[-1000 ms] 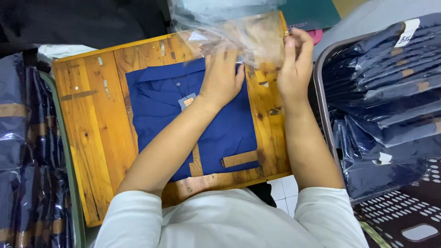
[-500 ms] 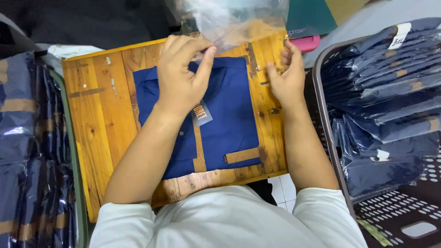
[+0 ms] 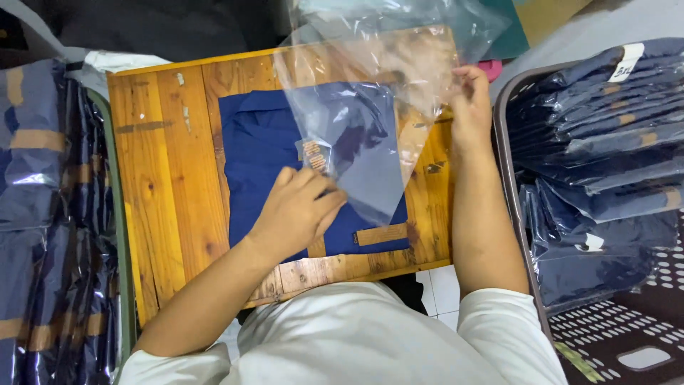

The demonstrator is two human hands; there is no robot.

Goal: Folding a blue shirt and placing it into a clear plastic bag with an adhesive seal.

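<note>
left hand (image 3: 298,211) pinches clear plastic bag (image 3: 370,107) edge, resting on folded navy shirt (image 3: 260,160) on desk (image 3: 171,178) | right hand (image 3: 470,107) grips bag's far side, fingertips hidden | shirt partly veiled by bag, tag unreadable

A folded navy-blue shirt (image 3: 260,164) lies on the orange-brown wooden tabletop (image 3: 167,178). The left hand (image 3: 296,210) rests on the shirt, gripping the lower edge of a clear plastic bag (image 3: 363,107) spread above it. The right hand (image 3: 470,107) pinches the bag's edge, right of the shirt.
</note>
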